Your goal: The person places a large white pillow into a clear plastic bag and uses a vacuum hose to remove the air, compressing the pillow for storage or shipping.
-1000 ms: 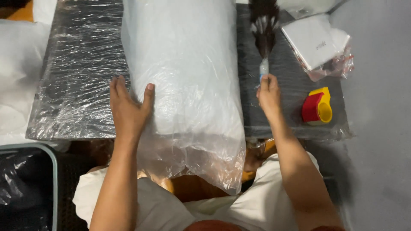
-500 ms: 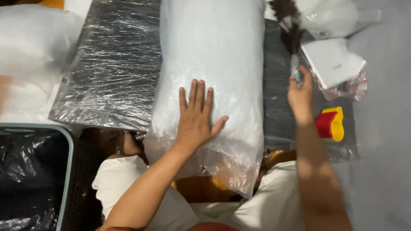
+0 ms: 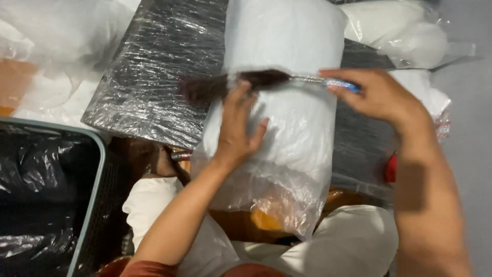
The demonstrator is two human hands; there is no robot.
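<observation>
Grip of right hand (image 3: 382, 97) closed on blue handle of dark feather duster (image 3: 230, 84), now swung across from right of worktop (image 3: 148, 77) to lie sideways over plastic-wrapped pillow (image 3: 287, 46). Left hand (image 3: 238, 128) flat on pillow front, fingers spread, holding nothing, fingertips at the feathers; 1 second back, cupped on pillow's left edge. Judged: duster brought to bear on the wrap. Grey-rimmed bin (image 3: 92, 205) with black liner at left.
</observation>
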